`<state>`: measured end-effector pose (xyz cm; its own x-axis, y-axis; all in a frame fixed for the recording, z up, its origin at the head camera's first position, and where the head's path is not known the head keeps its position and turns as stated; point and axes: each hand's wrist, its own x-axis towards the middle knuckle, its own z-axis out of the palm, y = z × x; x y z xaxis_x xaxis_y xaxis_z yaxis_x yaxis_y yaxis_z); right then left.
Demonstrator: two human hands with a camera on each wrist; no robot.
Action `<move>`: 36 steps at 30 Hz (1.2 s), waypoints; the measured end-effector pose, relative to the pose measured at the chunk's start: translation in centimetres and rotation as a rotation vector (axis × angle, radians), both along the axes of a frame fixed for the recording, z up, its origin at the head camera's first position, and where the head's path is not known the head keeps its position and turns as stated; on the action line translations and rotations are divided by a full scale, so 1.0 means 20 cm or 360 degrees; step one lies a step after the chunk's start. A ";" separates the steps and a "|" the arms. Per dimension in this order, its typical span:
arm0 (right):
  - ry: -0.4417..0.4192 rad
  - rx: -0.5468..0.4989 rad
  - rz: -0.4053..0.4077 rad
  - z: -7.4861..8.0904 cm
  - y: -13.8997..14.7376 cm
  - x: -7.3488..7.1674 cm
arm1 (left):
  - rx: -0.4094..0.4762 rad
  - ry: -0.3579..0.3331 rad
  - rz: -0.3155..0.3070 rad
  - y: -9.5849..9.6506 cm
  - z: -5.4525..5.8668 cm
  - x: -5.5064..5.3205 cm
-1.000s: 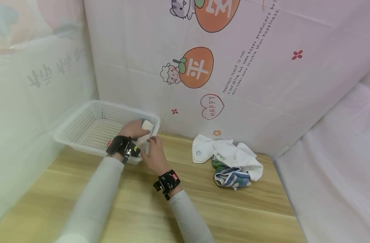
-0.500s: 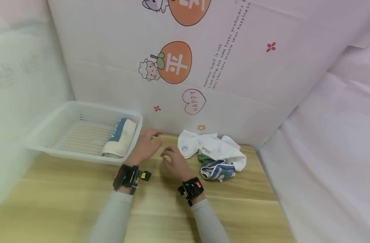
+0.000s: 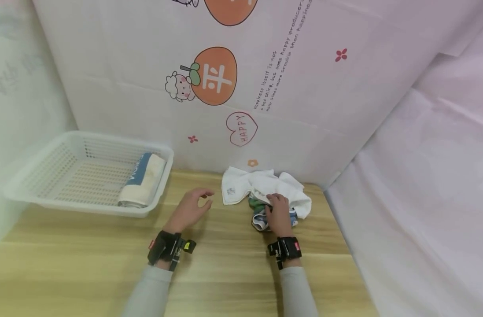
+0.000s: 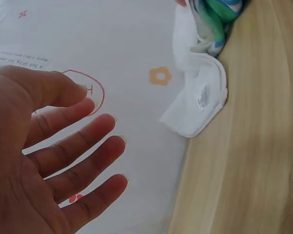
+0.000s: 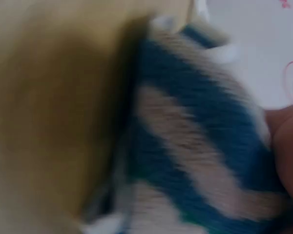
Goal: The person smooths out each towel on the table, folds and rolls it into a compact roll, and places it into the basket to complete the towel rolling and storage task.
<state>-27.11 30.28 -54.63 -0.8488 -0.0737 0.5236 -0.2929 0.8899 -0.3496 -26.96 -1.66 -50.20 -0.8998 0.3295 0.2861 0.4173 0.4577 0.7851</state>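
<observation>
The right hand (image 3: 280,215) touches a crumpled, blue-striped terry towel (image 5: 195,136), its grip unclear; a rumpled white cloth (image 3: 267,181) lies just beyond. The left hand (image 3: 189,210), empty, loosely curved, is leftward.

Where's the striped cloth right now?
In the head view, the striped cloth is right of centre on the table, partly under the right hand, against the near side of the white cloth.

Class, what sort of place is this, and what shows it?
Probably a small makeshift work booth: white printed sheeting stands on three sides of a wood-grained table, which bears a plastic basket and crumpled cloths.
</observation>
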 end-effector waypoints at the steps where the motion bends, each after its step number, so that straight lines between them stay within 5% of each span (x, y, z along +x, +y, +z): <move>1: -0.0023 -0.0015 -0.0012 -0.01 0.01 0.00 | -0.0003 -0.0021 -0.0008 0.00 -0.01 0.00; 6: -0.0065 -0.0191 -0.0079 -0.04 0.03 0.01 | -0.0015 -0.0116 -0.0043 0.04 -0.03 0.00; 12: 0.0233 -0.0355 -0.0098 0.11 0.04 0.03 | -0.0025 -0.0070 -0.0104 0.08 -0.02 0.00; 18: 0.0596 -0.0527 0.0140 0.34 -0.06 0.12 | 0.0024 0.0005 -0.0128 0.11 0.01 0.02; 23: 0.0801 -0.0620 0.0521 0.49 -0.22 0.24 | 0.0077 0.0079 -0.0246 0.19 0.04 0.06; 26: 0.0725 -0.0520 0.0765 0.52 -0.30 0.29 | 0.0020 0.0215 -0.0300 0.26 0.04 0.09; 29: 0.0547 -0.0400 0.0923 0.53 -0.36 0.32 | -0.0032 0.0430 -0.0254 0.33 0.02 0.11; 33: 0.0457 -0.0369 0.0942 0.53 -0.36 0.34 | 0.0000 0.0638 -0.0094 0.41 -0.03 0.12; 36: 0.0468 -0.0449 0.0897 0.54 -0.33 0.37 | 0.0030 0.0624 -0.0015 0.47 -0.06 0.12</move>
<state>-19.67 23.70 -43.92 -0.5412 -0.2889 0.7897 -0.8015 0.4613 -0.3805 -24.51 7.64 -51.48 -0.7181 0.3289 0.6134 0.6913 0.4395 0.5736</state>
